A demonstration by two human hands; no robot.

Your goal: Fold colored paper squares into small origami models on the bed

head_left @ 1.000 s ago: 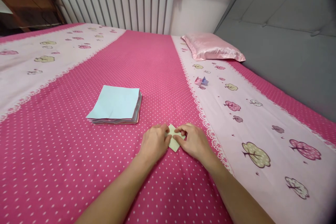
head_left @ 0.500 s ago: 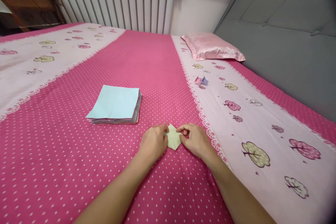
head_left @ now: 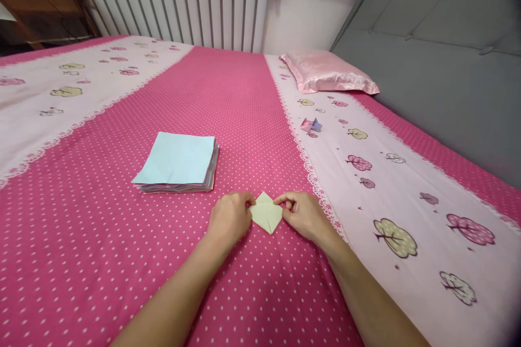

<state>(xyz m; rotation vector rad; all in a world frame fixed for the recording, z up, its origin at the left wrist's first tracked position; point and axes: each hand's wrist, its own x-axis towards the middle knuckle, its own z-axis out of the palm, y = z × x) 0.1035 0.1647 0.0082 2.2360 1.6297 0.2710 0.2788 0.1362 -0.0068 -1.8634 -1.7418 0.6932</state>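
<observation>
At the near part of the bed, on the pink dotted bedspread [head_left: 252, 293], 1 folded paper [head_left: 266, 214] lies between 2 bare hands. It is pale yellow-green and roughly diamond-shaped, with 1 point facing away, 1 facing the person, and a short crease or slit running up from the near point. The left hand [head_left: 228, 220] grasps its left corner with thumb and forefinger; the right hand [head_left: 306, 217] grasps its right corner likewise, other fingers curled under.

Farther off to the left sits 1 stack of square paper [head_left: 179, 158], light blue on top, its sheets slightly uneven; they are too thin to count. Beyond, to the right, 2 small folded papers stand side by side on a pale tree-print strip: 1 pink piece [head_left: 306, 125] and 1 purple-blue piece [head_left: 316, 125]. Past them rest 1 shiny pink pillow [head_left: 329, 71] and 1 grey headboard [head_left: 431, 49]. Farthest back is 1 white radiator [head_left: 195, 2].
</observation>
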